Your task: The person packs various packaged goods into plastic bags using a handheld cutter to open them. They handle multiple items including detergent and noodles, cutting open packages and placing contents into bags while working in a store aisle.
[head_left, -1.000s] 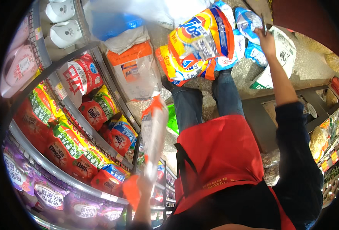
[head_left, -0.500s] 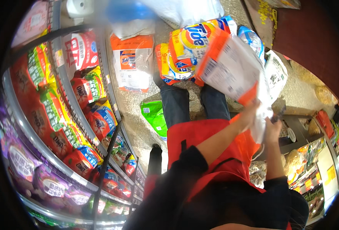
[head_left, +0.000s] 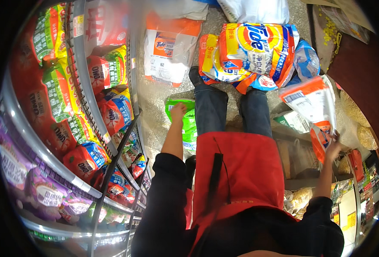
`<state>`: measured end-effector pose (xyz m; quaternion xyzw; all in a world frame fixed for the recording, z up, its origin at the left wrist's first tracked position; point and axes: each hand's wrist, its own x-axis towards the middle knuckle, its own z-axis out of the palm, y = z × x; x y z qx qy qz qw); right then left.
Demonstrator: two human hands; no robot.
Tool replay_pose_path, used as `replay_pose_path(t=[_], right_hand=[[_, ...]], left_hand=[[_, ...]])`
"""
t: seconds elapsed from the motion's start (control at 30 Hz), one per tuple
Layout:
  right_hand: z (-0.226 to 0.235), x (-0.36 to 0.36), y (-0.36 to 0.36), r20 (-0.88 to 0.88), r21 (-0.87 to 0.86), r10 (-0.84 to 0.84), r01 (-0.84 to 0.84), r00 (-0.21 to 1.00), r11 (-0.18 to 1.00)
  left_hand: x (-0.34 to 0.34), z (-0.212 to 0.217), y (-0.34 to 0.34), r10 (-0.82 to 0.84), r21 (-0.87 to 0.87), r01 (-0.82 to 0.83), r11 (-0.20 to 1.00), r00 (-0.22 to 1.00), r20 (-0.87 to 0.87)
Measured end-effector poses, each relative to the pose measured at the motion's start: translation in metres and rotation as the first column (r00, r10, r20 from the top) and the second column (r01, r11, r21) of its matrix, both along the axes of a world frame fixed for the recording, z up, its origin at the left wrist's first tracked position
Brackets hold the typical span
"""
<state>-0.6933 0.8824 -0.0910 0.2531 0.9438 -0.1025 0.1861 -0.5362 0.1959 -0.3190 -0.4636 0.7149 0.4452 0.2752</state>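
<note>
My right hand [head_left: 333,147], out to the right, grips the lower end of a white and orange plastic bag [head_left: 309,100]. The bag hangs limp and creased, its wide end toward the detergent pile. My left hand [head_left: 178,111] is above a green plastic packet [head_left: 190,127] on the floor, left of my legs. Its fingers look curled in, with nothing visible in them. Beyond my knees lie stacked yellow, orange and blue bags of laundry detergent [head_left: 251,53]. A flat white and orange plastic bag [head_left: 172,51] lies left of them.
Shelves [head_left: 76,55] of red, yellow and purple detergent bags run along the left, with a dark bar [head_left: 120,175] before them. A blue and white bag [head_left: 306,58] and a white and green bag [head_left: 293,121] lie to the right. Packaged goods [head_left: 301,197] stand at lower right.
My hands have parted: the left let go of the white and orange bag and moved left over the green packet. The right carried the bag rightward and lower. The view has shifted.
</note>
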Motion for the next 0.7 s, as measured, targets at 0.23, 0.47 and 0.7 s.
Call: replay_pose_path(t=[0.23,0.47,0.7], right_hand=[[-0.090,0.031,-0.324,0.489,-0.493,-0.007,0.283,0.872,0.823],[-0.120,0.098,-0.382,0.628,-0.529,-0.240,0.632,0.741,0.566],[-0.139,0.123,-0.393,0.672,-0.439,-0.421,0.785,0.609,0.436]], left_hand=[[-0.046,-0.085,-0.062,-0.452,-0.546,0.422,0.724,0.888,0.087],[-0.292,-0.152,0.001,-0.861,-0.552,0.721,0.418,0.508,0.012],[-0.394,-0.252,0.036,-0.815,-0.280,0.960,0.019,0.178,0.552]])
